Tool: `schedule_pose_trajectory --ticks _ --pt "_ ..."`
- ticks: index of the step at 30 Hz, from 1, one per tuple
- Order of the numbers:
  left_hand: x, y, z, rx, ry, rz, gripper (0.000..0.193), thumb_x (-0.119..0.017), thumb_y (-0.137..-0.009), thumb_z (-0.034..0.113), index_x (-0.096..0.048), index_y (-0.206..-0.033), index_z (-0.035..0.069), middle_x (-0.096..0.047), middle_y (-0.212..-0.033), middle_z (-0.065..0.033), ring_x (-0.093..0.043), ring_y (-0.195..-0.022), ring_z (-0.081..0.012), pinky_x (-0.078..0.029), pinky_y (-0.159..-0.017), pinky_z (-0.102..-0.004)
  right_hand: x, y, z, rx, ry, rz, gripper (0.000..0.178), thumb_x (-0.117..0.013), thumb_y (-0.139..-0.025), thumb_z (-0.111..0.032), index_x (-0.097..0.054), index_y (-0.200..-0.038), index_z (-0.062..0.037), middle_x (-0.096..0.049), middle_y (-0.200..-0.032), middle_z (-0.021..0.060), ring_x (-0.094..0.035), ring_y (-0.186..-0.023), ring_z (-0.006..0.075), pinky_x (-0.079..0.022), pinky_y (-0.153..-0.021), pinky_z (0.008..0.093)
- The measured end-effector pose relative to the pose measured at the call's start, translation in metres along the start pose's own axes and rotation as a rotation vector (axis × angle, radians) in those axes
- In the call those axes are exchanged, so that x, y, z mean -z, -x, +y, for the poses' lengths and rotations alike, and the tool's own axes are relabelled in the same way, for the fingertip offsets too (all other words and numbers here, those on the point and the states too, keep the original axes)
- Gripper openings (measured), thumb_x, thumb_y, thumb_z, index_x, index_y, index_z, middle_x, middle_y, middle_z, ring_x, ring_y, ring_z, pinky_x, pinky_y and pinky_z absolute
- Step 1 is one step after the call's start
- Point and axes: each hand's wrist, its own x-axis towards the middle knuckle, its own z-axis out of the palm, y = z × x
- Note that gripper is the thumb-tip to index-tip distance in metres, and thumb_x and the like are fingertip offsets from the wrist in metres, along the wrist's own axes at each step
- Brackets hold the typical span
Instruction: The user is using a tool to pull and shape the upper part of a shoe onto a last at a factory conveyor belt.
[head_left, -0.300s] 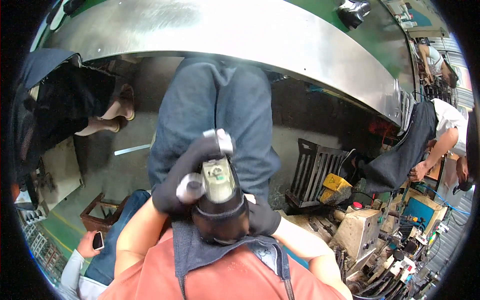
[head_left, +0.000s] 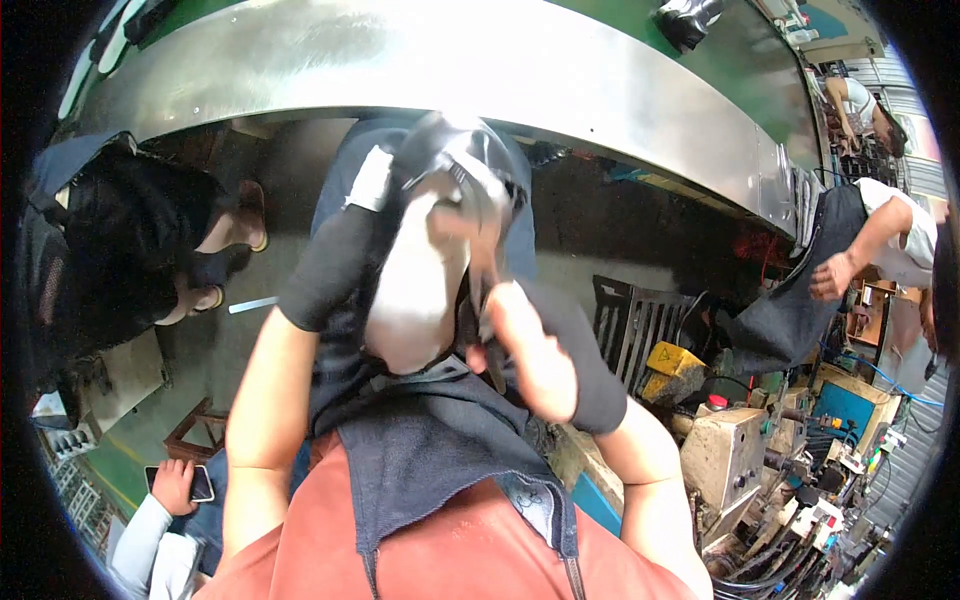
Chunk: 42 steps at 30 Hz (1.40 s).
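A black shoe upper (head_left: pixel 447 143) on a last lies over my lap, its pale underside (head_left: pixel 412 300) facing up and its shiny black end pointing away from me. My left hand (head_left: pixel 352 225), in a black glove with white-covered fingertips, grips the shoe's left side. My right hand (head_left: pixel 540 355) has bare fingers below a black wrist cover. It is closed round a brownish metal hand tool (head_left: pixel 485 262) that looks like pincers. The tool's far end lies against the shoe's right edge; motion blur hides whether its jaws are clamped there.
A long metal bench (head_left: pixel 600 80) runs across in front, with a black shoe (head_left: pixel 688 22) beyond it. To the right are a slatted metal rack (head_left: pixel 630 330), a yellow box (head_left: pixel 672 370) and a machine (head_left: pixel 725 450). People sit at left and right; one holds a phone (head_left: pixel 200 484).
The shoe has turned and moved away from me, so its pale underside now faces up. My right hand has come off its near end and now holds the tool. My left hand moved farther out.
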Motion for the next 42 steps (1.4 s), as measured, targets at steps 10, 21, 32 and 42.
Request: schedule_pose_trajectory --ticks 10,21,32,42 --pt "-0.008 0.041 -0.069 -0.072 -0.227 0.164 0.078 -0.072 -0.081 0.019 -0.034 -0.144 -0.007 -0.049 -0.139 -0.0268 -0.052 -0.127 -0.0334 -0.042 -0.105 -0.0385 0.051 -0.058 0.058 -0.045 -0.043 -0.072 0.036 -0.048 -0.104 -0.034 -0.062 -0.098 -0.0016 -0.061 -0.081 0.002 -0.057 -0.069 0.0106 -0.048 -0.066 0.0276" --pt "-0.029 0.053 -0.085 -0.104 -0.446 0.21 0.084 -0.075 -0.081 0.022 -0.03 -0.146 -0.006 -0.042 -0.145 -0.0262 -0.042 -0.135 -0.035 -0.035 -0.112 -0.0404 0.051 -0.068 0.077 0.221 1.075 -0.02 0.047 -0.055 -0.095 -0.046 -0.06 -0.075 -0.004 -0.062 -0.076 0.0191 -0.062 -0.067 0.0386 -0.049 -0.06 0.0438" --pt "-0.042 0.007 -0.07 -0.283 -0.708 0.267 0.06 -0.056 -0.094 0.019 -0.031 -0.143 -0.004 -0.05 -0.134 -0.0323 -0.051 -0.122 -0.0462 -0.044 -0.099 -0.047 0.103 -0.044 0.046 -0.262 0.413 -0.337 0.042 -0.056 -0.099 -0.038 -0.066 -0.09 0.002 -0.066 -0.07 0.0082 -0.067 -0.067 0.0149 -0.05 -0.064 0.0306" --pt "-0.017 0.042 -0.098 -0.232 -0.445 0.028 0.099 -0.077 -0.078 0.023 -0.016 -0.151 -0.005 -0.04 -0.143 -0.0315 -0.047 -0.131 -0.0373 -0.038 -0.109 -0.0402 0.038 -0.026 0.048 0.465 0.5 -0.194 0.04 -0.053 -0.098 -0.039 -0.063 -0.101 -0.0006 -0.064 -0.092 0.0256 -0.062 -0.084 0.0415 -0.049 -0.073 0.0445"
